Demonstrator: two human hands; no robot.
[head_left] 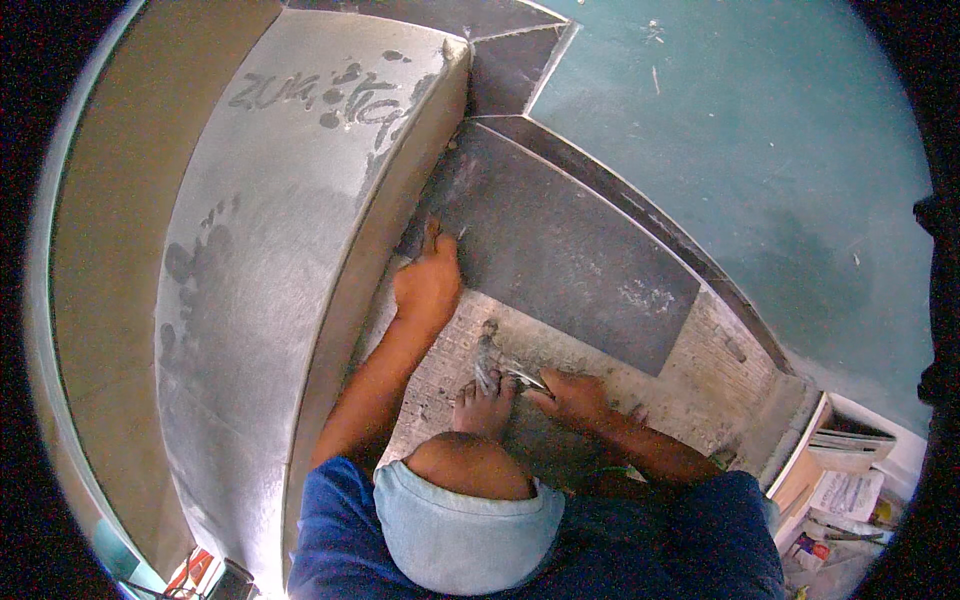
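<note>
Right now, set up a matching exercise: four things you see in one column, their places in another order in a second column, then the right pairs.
1 left hand
2 right hand
3 trowel
4 dark tile

a laid against the teal wall
b in the right hand
c at the tile's left corner, by the step
d low on the mortar bed, near the bare foot

1-c, 2-d, 3-b, 4-a
</note>
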